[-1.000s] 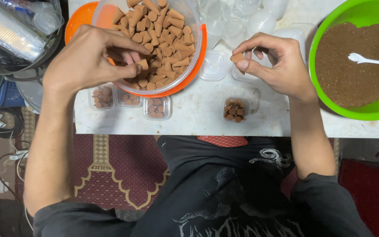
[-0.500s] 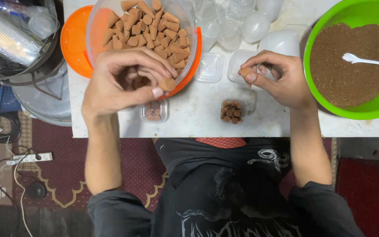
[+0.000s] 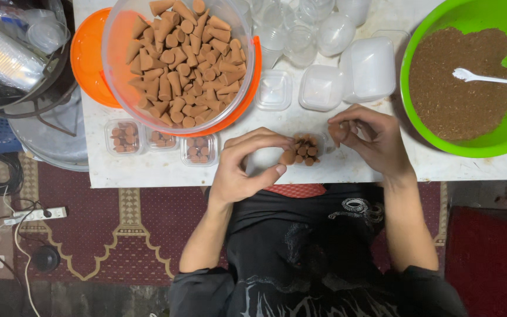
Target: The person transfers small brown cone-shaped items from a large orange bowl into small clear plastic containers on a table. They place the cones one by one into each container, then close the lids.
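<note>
I saw the left hand [image 3: 247,167] pinching a brown cone [image 3: 289,157] at the small box [image 3: 307,148]; the right hand [image 3: 371,141] curled shut, its contents hidden, the bowl of cones [image 3: 177,58] just beyond.

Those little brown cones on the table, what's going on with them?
A person sits at a white table packing small brown cones. The left hand brings a cone to a small clear box already partly filled with cones, while the right hand is curled just beside that box. Three filled small boxes sit to the left, under a big clear bowl of loose cones. Empty boxes and lids wait behind, and a green bowl of brown powder holds a white spoon.
</note>
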